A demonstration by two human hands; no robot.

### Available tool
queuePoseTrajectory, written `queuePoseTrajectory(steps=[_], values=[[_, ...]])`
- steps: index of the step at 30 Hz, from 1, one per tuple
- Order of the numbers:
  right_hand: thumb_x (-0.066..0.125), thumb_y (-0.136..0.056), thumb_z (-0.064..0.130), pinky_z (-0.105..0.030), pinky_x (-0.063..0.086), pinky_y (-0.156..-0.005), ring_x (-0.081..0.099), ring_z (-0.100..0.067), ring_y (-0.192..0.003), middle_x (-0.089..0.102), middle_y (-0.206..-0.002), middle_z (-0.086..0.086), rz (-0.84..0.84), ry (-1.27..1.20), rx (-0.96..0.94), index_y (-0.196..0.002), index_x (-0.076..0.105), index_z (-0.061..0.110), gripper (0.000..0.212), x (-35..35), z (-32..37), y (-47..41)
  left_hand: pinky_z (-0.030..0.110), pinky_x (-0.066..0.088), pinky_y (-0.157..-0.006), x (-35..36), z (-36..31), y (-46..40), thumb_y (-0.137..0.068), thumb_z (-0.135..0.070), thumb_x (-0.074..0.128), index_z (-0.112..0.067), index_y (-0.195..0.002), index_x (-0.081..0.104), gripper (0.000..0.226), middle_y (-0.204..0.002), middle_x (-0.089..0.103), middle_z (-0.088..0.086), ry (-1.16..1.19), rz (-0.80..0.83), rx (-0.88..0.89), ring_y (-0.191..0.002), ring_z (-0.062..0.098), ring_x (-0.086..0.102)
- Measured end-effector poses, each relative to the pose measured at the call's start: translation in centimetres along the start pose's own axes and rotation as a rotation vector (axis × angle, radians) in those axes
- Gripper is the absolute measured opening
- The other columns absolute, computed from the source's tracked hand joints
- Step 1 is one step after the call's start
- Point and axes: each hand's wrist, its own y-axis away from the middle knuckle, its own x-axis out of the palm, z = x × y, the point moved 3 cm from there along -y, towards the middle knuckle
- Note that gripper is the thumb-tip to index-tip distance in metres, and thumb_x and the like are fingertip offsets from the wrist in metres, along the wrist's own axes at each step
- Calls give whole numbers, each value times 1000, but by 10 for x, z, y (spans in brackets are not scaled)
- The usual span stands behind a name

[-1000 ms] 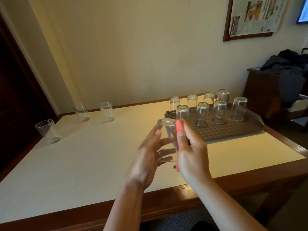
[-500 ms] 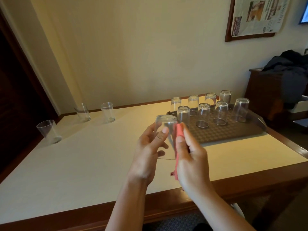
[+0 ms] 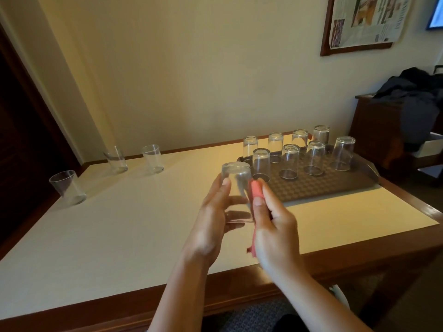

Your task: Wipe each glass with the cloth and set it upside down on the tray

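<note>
My left hand (image 3: pixel 213 219) holds a clear glass (image 3: pixel 236 180) upside down above the table, its base pointing up. My right hand (image 3: pixel 273 226) presses a pink cloth (image 3: pixel 256 191) against the glass's right side, thumb on the cloth. A brown tray (image 3: pixel 335 185) at the right carries several glasses standing upside down, such as the nearest one (image 3: pixel 261 164). Three upright glasses stand at the table's far left: one (image 3: pixel 67 186) near the left edge, one (image 3: pixel 116 159) by the wall and one (image 3: pixel 153 158) beside it.
The cream table top (image 3: pixel 119 224) has a dark wooden rim. A dark wooden cabinet (image 3: pixel 383 135) with dark clothes piled on it stands to the right. A framed newspaper (image 3: pixel 366 20) hangs on the wall. A dark door is at the left.
The glass has stayed upside down in my left hand while my left fingers shifted round it. My right hand slid the cloth along the glass's side.
</note>
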Motion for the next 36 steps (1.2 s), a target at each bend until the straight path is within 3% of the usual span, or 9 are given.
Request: queuePoseTrajectory(steps=[4, 8, 11, 15, 19, 24, 28, 33, 36], values=[[42, -103, 38, -23, 53, -56, 63, -9, -75, 66, -127, 5, -44, -41, 81, -144, 44, 39, 41, -15, -2, -19, 42, 52, -83, 0, -5, 4, -100, -56, 56, -53, -138, 58, 38, -115, 76, 7, -2, 95, -5, -93, 29, 70], [38, -101, 53, -31, 55, -66, 54, -1, -66, 73, -104, -6, 10, -1, 8, -138, 43, 56, 38, -1, 1, 3, 35, 46, -76, -2, -5, -3, -86, -60, 67, -39, -142, 58, 61, -102, 70, -5, -102, -54, 68, -82, 13, 60], [41, -105, 41, -27, 50, -47, 57, -6, -51, 71, -101, 7, -11, -39, 61, -140, 45, 45, 36, -9, -2, -9, 45, 49, -92, 1, -3, -1, -93, -62, 53, -55, -144, 50, 52, -119, 73, -2, -35, 119, -30, -105, 22, 70], [43, -103, 37, -36, 57, -60, 68, -26, -75, 69, -118, 6, -73, -56, 102, -143, 42, 42, 41, -18, 0, -18, 39, 51, -82, 2, -7, 1, -93, -51, 62, -51, -135, 60, 42, -115, 76, 1, -16, 128, 18, -94, 24, 69], [37, -101, 54, -34, 56, -61, 54, -4, -62, 63, -90, 10, -15, 7, 14, -137, 40, 60, 37, -5, 3, 8, 29, 45, -74, 3, -5, -1, -88, -59, 62, -38, -141, 58, 58, -102, 72, -9, -113, -37, 81, -83, 11, 60], [45, -103, 28, -18, 47, -40, 61, 3, -53, 66, -118, 16, -62, -83, 94, -145, 45, 32, 42, -22, 6, -17, 42, 49, -87, 8, 0, 2, -96, -60, 50, -49, -148, 49, 54, -123, 75, 3, -17, 102, -23, -103, 28, 70], [43, -105, 36, -24, 49, -47, 50, -2, -46, 67, -75, 10, -39, -72, 36, -141, 43, 47, 37, -9, 9, 2, 32, 41, -72, 6, -7, 0, -88, -54, 67, -37, -140, 62, 55, -104, 72, -7, -45, -60, 94, -87, 17, 58], [43, -105, 31, -22, 46, -41, 56, -5, -45, 69, -111, -2, -14, -60, 62, -144, 45, 39, 40, -12, 3, -5, 48, 50, -92, 6, -2, 1, -94, -64, 48, -54, -141, 55, 48, -123, 74, 0, -17, 46, -42, -108, 27, 70], [45, -104, 29, -15, 53, -61, 68, 1, -90, 61, -132, 8, -77, -69, 54, -144, 42, 36, 41, -20, 6, -17, 48, 52, -87, 5, -3, 2, -94, -55, 59, -46, -149, 51, 56, -121, 75, 3, 13, 90, -17, -99, 31, 70]])
